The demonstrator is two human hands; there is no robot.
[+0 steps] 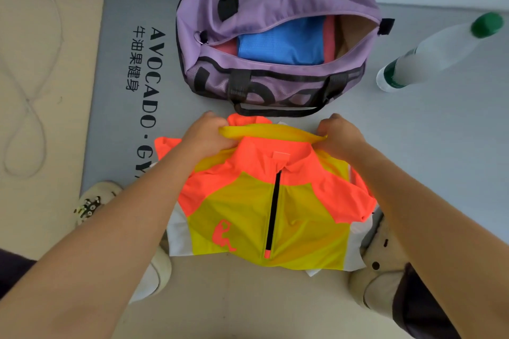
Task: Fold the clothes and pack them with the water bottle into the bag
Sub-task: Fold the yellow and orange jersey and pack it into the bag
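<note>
From the head camera, looking down, a yellow-and-orange zip jacket [272, 201] lies front-up on the grey gym mat [121, 77], its lower part hanging over the mat's near edge between the person's shoes. The left hand [208, 133] and the right hand [340, 135] each pinch one end of the yellow hem edge, both grips clamped on the fabric, holding it taut over the orange collar so that, as it seems, the fold lands straight and the jacket halves neatly. Just beyond the jacket the purple duffel bag [275, 36] sits unzipped, its mouth turned towards the person for easy loading; a folded blue garment [281, 41] already lies inside on top of something pink. The water bottle [438, 52], with its green cap, stands on the mat to the right of the bag, apart from it and not yet packed. A thin white cord [27, 107] loops over the beige floor at left.
</note>
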